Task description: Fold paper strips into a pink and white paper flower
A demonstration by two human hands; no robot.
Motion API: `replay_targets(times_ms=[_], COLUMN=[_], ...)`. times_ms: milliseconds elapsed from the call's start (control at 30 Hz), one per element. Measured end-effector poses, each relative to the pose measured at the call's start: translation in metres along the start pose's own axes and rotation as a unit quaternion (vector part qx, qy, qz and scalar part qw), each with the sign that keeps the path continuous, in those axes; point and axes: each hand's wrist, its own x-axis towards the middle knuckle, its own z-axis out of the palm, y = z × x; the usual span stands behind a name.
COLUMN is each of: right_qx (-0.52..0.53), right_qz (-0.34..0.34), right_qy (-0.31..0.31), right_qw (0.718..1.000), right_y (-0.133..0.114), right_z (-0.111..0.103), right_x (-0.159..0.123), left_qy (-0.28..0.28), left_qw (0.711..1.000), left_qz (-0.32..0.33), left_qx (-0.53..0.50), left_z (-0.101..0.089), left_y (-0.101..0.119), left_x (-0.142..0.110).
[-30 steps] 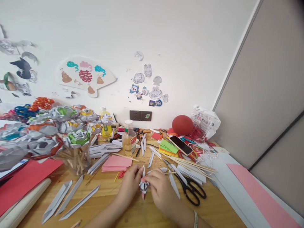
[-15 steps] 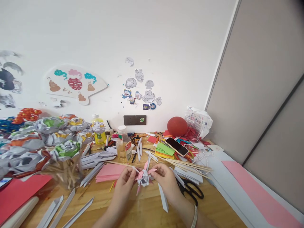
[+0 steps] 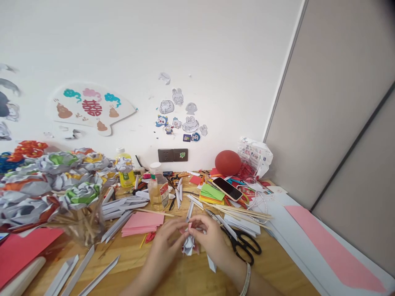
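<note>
Over the desk (image 3: 166,281), the left hand (image 3: 167,238) and right hand (image 3: 212,238) grasp the folded paper (image 3: 188,247) between them, fingers pinching its pink tip; overly hard pulling could tear it. Right-hand drift could snag the scissors (image 3: 247,246). Farther off, a knock could tip the bottle (image 3: 158,190).

The left hand's grip (image 3: 166,240) and right hand's grip (image 3: 214,238) hide much of the pink-and-white paper piece (image 3: 188,246). The red sheet (image 3: 26,253) and paper flowers (image 3: 26,207) run off the left edge, while lettering on the clear bottle's label (image 3: 164,192) is too small to read
</note>
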Motion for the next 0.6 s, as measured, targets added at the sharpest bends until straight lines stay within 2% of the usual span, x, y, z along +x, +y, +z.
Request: replay_targets(times_ms=[100, 300, 400, 600], right_qx=[0.005, 0.007, 0.011, -0.014], right_qz=[0.003, 0.028, 0.036, 0.004], right_qy=[0.026, 0.037, 0.029, 0.006], right_qw=[1.000, 0.999, 0.999, 1.000], right_y=[0.005, 0.006, 0.003, -0.001], right_z=[0.004, 0.006, 0.006, 0.003], right_x=[-0.001, -0.002, -0.002, -0.002], left_qy=[0.000, -0.004, -0.010, -0.052], left_qw=[1.000, 0.999, 0.998, 0.992], left_qz=[-0.019, -0.042, -0.058, -0.063], left_qx=[0.021, 0.013, -0.012, -0.093], left_z=[0.002, 0.003, 0.003, 0.000], left_y=[0.005, 0.008, 0.005, -0.002], left_x=[-0.002, -0.003, -0.002, 0.002])
